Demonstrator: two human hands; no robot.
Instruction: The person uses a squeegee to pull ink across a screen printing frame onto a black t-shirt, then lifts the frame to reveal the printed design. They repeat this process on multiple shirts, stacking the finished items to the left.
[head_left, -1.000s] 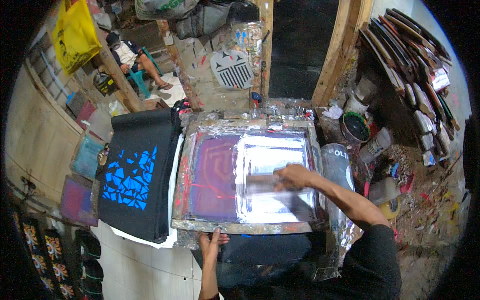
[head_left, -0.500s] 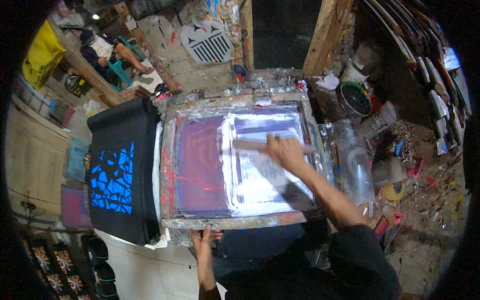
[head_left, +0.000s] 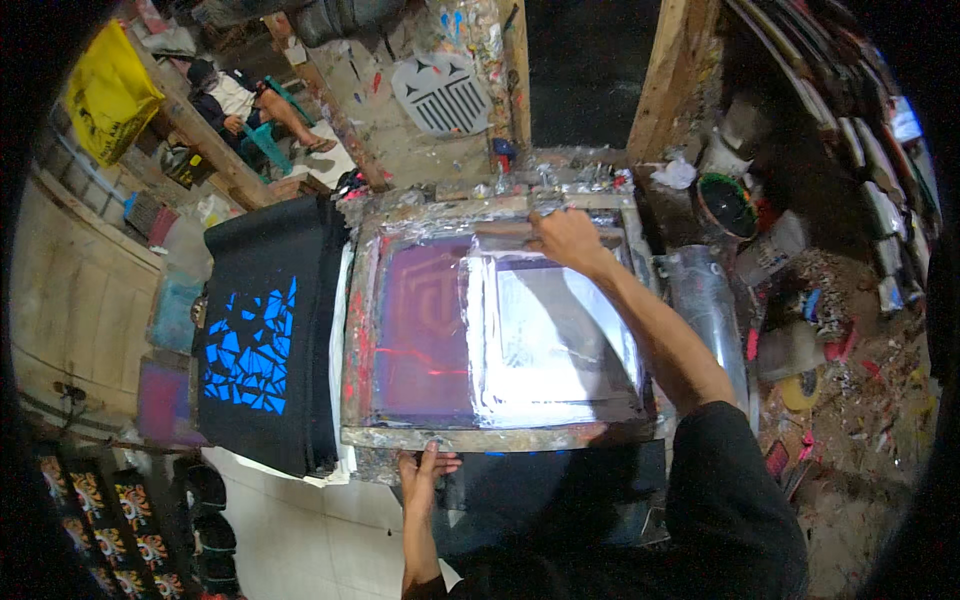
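The left hand [head_left: 425, 475] lies flat with fingers spread against the near edge of the printing frame [head_left: 480, 437]. Farther off, the right hand [head_left: 562, 240] grips a squeegee [head_left: 505, 232] at the screen's far end.

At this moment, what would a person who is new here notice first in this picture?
In the centre lies a wooden-framed printing screen, purple on its left half and covered with white ink on its right. The right hand presses a squeegee at its far edge, and the left hand steadies the near rail. To its left lies a black cloth with a bright blue print.
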